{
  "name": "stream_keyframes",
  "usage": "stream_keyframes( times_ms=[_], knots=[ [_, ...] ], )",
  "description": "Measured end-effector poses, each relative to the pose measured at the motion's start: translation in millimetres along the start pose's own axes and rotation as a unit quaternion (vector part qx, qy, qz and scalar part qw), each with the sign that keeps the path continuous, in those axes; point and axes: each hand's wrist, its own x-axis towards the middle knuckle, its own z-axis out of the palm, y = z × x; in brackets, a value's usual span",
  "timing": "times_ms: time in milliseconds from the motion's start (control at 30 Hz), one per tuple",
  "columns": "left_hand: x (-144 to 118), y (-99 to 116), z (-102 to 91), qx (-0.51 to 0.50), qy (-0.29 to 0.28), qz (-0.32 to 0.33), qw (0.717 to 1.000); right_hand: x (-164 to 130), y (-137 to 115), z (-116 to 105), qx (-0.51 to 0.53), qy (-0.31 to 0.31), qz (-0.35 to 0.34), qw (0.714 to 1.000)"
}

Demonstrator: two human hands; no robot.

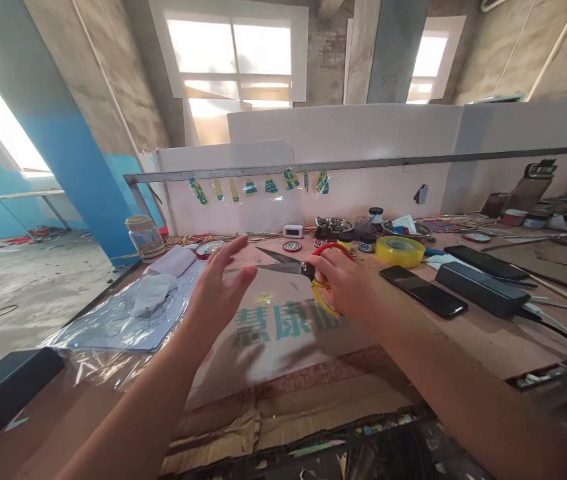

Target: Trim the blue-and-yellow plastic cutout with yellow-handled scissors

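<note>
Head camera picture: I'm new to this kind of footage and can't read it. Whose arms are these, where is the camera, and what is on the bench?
There is only one picture, taken by a camera worn on a person's head, looking forward and down. The two bare arms are that person's own. The right hand grips red-and-yellow-handled scissors with the blades open, pointing left. The left hand is open, fingers spread, beside the blade tips, holding nothing. Below them lies flattened brown cardboard with green printed characters. To the right are a yellow tape roll, two black phones and a black box-shaped device. On the left sit crumpled clear plastic sheeting and a glass jar.
</note>
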Motion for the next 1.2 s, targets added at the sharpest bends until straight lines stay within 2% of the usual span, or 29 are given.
stream_keyframes(
  times_ms=[67, 133, 200, 400, 633, 733, 800, 867, 900, 967, 1033, 1100, 1200],
  knots=[
    [0.3, 0.8, -5.8, 0.104, 0.023, 0.075, 0.991, 0.4, 0.5, -3.7, -0.049, -0.028, -0.019, 0.998],
    [-0.3, 0.3, -7.1, 0.175, 0.011, 0.134, 0.975, 0.6, -1.5, -4.6, -0.07, -0.051, -0.027, 0.996],
    [-1.2, -2.0, -5.1, 0.216, -0.016, 0.163, 0.963, 0.3, -3.8, -2.7, -0.082, -0.066, -0.04, 0.994],
    [-2.0, -10.4, 2.1, 0.249, -0.082, 0.155, 0.952, -2.1, -5.6, 7.6, -0.093, -0.093, -0.083, 0.988],
    [-2.5, -13.7, 9.8, 0.219, -0.1, 0.167, 0.956, -4.1, -7.7, 14.4, -0.061, -0.131, -0.091, 0.985],
    [1.0, -17.6, 7.4, 0.194, -0.064, 0.131, 0.97, -2.8, -5.3, 13.5, -0.062, -0.148, -0.061, 0.985],
    [4.6, -26.1, 4.3, 0.173, -0.022, 0.077, 0.982, -0.4, -2.4, 9.8, -0.07, -0.161, -0.015, 0.984],
    [6.8, -39.2, 3.6, 0.157, -0.01, 0.014, 0.987, 2.9, 0.5, 3.8, -0.07, -0.166, 0.048, 0.982],
    [6.7, -46.7, 5.1, 0.148, -0.027, -0.017, 0.988, 4.6, 1.7, 0.4, -0.064, -0.164, 0.077, 0.981],
    [3.3, -60.8, 12.7, 0.131, -0.107, -0.077, 0.983, 7.5, 3.5, -5.7, -0.044, -0.159, 0.117, 0.979],
    [-3.2, -71.5, 24.5, 0.129, -0.153, -0.097, 0.975, 9.1, 4.9, -9.2, -0.027, -0.156, 0.132, 0.978],
    [-9.9, -77.8, 36.6, 0.127, -0.178, -0.109, 0.97, 9.3, 6.6, -9.4, -0.015, -0.152, 0.139, 0.978],
    [-15.0, -82.7, 48.4, 0.127, -0.186, -0.126, 0.966, 8.1, 9.9, -5.9, 0.013, -0.136, 0.146, 0.98]
  ],
)
